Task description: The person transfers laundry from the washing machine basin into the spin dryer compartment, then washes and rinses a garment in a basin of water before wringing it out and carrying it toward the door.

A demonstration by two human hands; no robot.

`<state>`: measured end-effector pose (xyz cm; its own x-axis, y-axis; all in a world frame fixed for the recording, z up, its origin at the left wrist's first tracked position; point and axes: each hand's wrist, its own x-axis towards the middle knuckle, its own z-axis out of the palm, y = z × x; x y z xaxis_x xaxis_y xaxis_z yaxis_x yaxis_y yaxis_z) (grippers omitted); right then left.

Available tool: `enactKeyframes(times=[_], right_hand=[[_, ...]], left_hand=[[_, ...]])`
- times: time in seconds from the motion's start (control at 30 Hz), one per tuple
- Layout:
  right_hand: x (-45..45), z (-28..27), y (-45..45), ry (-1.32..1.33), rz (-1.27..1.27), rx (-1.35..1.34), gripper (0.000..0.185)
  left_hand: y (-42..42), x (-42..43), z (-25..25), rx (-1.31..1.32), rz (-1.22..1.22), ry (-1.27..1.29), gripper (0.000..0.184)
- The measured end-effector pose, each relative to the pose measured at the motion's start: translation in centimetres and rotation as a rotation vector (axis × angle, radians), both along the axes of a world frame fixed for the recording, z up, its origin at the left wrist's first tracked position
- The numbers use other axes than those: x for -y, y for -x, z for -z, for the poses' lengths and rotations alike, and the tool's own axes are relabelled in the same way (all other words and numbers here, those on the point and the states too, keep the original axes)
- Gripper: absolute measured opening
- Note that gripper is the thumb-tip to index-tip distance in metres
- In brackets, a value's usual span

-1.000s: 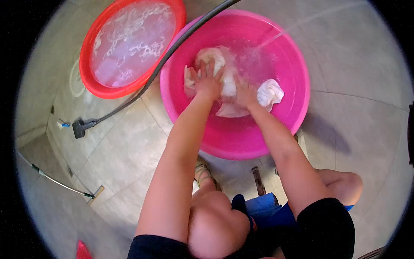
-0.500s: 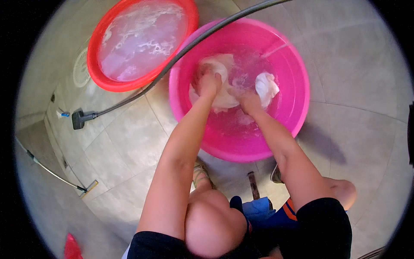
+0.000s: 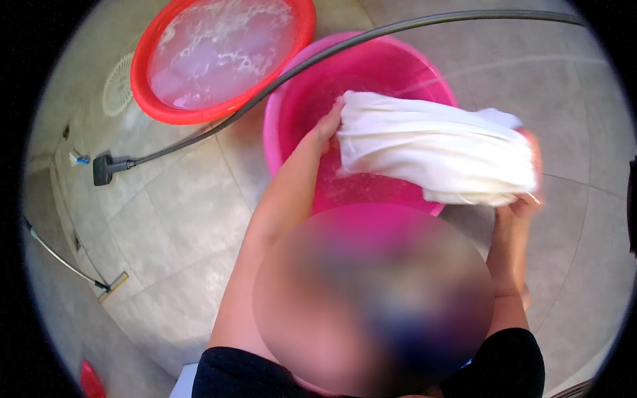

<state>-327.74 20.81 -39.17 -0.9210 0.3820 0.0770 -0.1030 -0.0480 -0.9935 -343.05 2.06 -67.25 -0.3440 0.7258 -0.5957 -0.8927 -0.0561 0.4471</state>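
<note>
White, bunched cloth (image 3: 431, 146) held partly over round pink plastic tub (image 3: 274, 119)

Left hand (image 3: 330, 126) and right hand (image 3: 536, 162) grip its opposite ends. Water (image 3: 352, 189) shows in the tub; beside it, a round red plastic basin (image 3: 179, 116) holds foamy, cloudy water (image 3: 219, 56).

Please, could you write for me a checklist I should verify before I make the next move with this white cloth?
1. Left hand on the white cloth: ok, it holds one end.
2. Right hand on the cloth: ok, it holds the opposite end.
3. Cloth wholly over the pink basin: not ok, in this view its right-hand end reaches past the rim.
4. Dark hose away from both hands: ok, it crosses the view beyond them.
5. Cloth fully rinsed: cannot tell from this picture.
6. Lap area unobstructed: cannot tell, a blurred patch covers it.
</note>
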Motion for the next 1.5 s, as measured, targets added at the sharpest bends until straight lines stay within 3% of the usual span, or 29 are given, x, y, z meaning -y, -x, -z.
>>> enactKeyframes(times=[0.03, 0.17, 0.23, 0.33, 0.37, 0.43, 0.47, 0.57, 0.67, 0.7, 0.73, 0.83, 0.87, 0.9, 0.93, 1.0, 1.03, 1.07, 1.17, 1.23, 1.3, 1.4, 1.5], right_hand=[[0.1, -1.2, -0.4, 0.024, 0.085, -0.022, 0.080], [0.1, -2.1, -1.1, -0.002, 0.094, -0.058, 0.074], [1.2, -0.2, -0.5, -0.042, 0.105, -0.031, 0.074], [1.7, 5.0, 0.4, -0.076, 0.027, 0.105, 0.060], [2.1, 7.1, 0.7, -0.123, -0.015, 0.125, 0.052], [2.4, 11.6, 1.5, -0.496, -0.062, 0.223, 0.040], [2.1, 14.8, 1.6, -0.649, -0.080, 0.274, 0.043], [3.4, 21.3, 1.8, -0.948, -0.142, 0.482, 0.060], [7.1, 23.2, 2.2, -1.391, -0.199, 0.816, 0.073], [7.7, 24.0, 2.4, -1.401, -0.265, 0.831, 0.072], [8.0, 25.2, 2.4, -1.413, -0.330, 0.846, 0.072], [5.7, 31.0, 2.6, -1.375, -0.575, 0.875, 0.073], [5.1, 30.6, 3.5, -1.352, -0.655, 0.878, 0.073], [4.2, 29.8, 4.3, -1.297, -0.877, 0.843, 0.068], [3.7, 27.7, 5.7, -1.242, -1.086, 0.810, 0.064], [2.2, 24.7, 6.4, -0.894, -0.888, 0.893, 0.045], [0.5, 23.2, 7.0, -1.298, -0.909, 0.696, 0.040], [1.1, 17.3, 7.8, -1.509, -0.763, 0.780, 0.038], [-1.0, 2.4, 7.7, -1.682, -0.321, 0.402, 0.031], [-3.4, -6.5, 8.2, -1.982, -0.087, 0.367, 0.035], [-5.2, -16.0, 8.5, -2.295, 0.193, 0.050, 0.035], [-6.3, -30.2, 9.1, -2.623, 0.492, -0.117, 0.052], [-6.8, -40.7, 9.3, -2.826, 0.779, -0.201, 0.054]], left_hand=[[-0.1, -0.1, -1.3, 0.111, 0.020, -0.164, 0.077], [-0.9, -0.5, -4.2, 0.184, -0.068, -0.336, 0.078], [-0.9, -0.8, -3.5, 0.219, -0.083, -0.431, 0.076], [-0.1, -0.6, -1.6, 0.269, -0.120, -0.369, 0.067], [0.2, -0.5, -1.0, 0.113, -0.143, -0.190, 0.066], [0.6, -0.3, -0.1, -0.205, -0.185, 0.165, 0.064], [0.4, 0.3, -3.1, -0.258, -0.205, 0.329, 0.056], [0.0, 0.3, -1.7, -0.941, -0.128, 0.732, 0.049], [-1.7, -0.2, -1.8, -1.367, 0.056, 1.101, 0.063], [-2.3, -0.4, -1.7, -1.529, 0.086, 1.193, 0.068], [-2.3, -0.2, -2.8, -1.557, 0.356, 1.165, 0.075], [-3.4, 0.6, 1.3, -1.672, 0.734, 0.980, 0.071], [-3.2, 0.5, -0.5, -1.482, 0.917, 1.000, 0.071], [-3.3, 0.4, 1.5, -1.552, 0.866, 1.018, 0.072], [-3.1, 0.3, 5.7, -1.631, 0.801, 1.026, 0.072], [-2.7, -0.4, 6.1, -1.645, 0.807, 0.981, 0.069], [-3.0, -0.2, 5.6, -1.627, 0.827, 0.958, 0.068], [-2.8, -0.8, 4.9, -1.624, 0.846, 0.931, 0.066], [-2.5, -2.0, 2.8, -1.614, 0.915, 0.902, 0.062], [-2.5, -2.4, 2.1, -1.612, 0.955, 0.904, 0.059], [-2.4, -1.9, 2.1, -1.605, 0.979, 0.917, 0.056], [-2.1, -2.2, 1.2, -1.592, 0.976, 0.912, 0.052], [-2.6, -1.3, 1.8, -1.571, 0.996, 0.928, 0.048]])
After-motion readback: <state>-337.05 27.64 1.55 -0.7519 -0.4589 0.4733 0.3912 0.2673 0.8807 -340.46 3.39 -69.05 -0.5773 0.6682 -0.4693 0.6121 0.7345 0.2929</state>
